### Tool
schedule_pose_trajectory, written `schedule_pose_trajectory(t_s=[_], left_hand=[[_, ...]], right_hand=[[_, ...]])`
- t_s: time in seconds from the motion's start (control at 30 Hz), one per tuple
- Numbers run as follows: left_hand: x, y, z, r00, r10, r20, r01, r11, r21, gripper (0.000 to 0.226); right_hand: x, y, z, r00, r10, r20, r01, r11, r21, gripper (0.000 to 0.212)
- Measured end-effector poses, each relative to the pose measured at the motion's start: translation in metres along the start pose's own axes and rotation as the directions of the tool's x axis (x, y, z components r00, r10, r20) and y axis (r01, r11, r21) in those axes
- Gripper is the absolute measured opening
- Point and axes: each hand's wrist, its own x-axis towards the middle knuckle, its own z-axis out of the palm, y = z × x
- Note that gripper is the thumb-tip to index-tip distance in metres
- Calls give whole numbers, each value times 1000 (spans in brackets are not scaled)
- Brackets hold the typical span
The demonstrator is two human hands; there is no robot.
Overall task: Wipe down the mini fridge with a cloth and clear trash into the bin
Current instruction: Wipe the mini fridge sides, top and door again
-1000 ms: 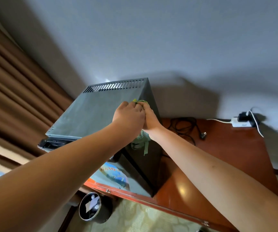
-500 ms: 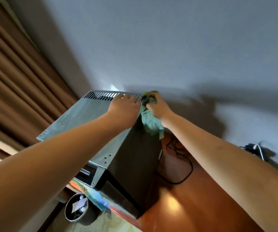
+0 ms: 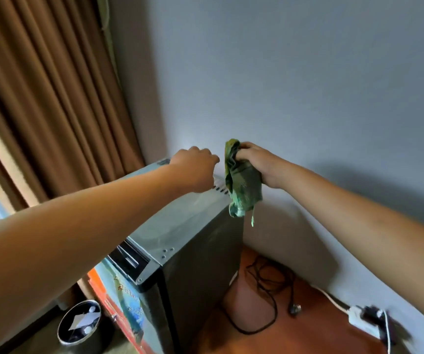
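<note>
The mini fridge [image 3: 193, 272] stands on a wooden desk against the wall, grey metal top and dark side facing me. My right hand [image 3: 259, 163] grips a crumpled green cloth [image 3: 241, 185] above the fridge's rear right corner; the cloth hangs down past the edge. My left hand [image 3: 195, 167] reaches over the back of the fridge top near the vent slots, fingers curled downward; what they touch is hidden. A round bin [image 3: 79, 323] with white paper scraps inside stands on the floor at lower left.
Brown curtains [image 3: 47, 103] hang at the left. A black cable [image 3: 267, 297] with a plug lies on the wooden desk [image 3: 295, 335] to the right of the fridge. A white power strip [image 3: 359, 318] with a charger sits by the wall at lower right.
Both hands have moved toward the fridge's back edge. The right hand has lifted the cloth off the top corner, and the view has shifted upward and to the right.
</note>
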Motion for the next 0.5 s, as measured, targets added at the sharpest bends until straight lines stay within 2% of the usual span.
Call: schedule_pose_trajectory(t_s=[0.17,0.23,0.33,0.5], left_hand=[[-14,-23,-5,993,-117,15,118,985,-126,55],[-19,-34,-3,988,-150,32,153,972,-180,54],[-24,-50,5,981,-184,56,192,952,-238,53],[-28,-74,22,975,-210,69,221,915,-339,50]], right_hand=[[3,1,-1,983,83,166,-103,988,118,23],[5,7,4,966,137,218,-168,977,130,27],[8,15,15,949,198,245,-242,956,167,41],[11,18,36,935,233,268,-303,917,261,36]])
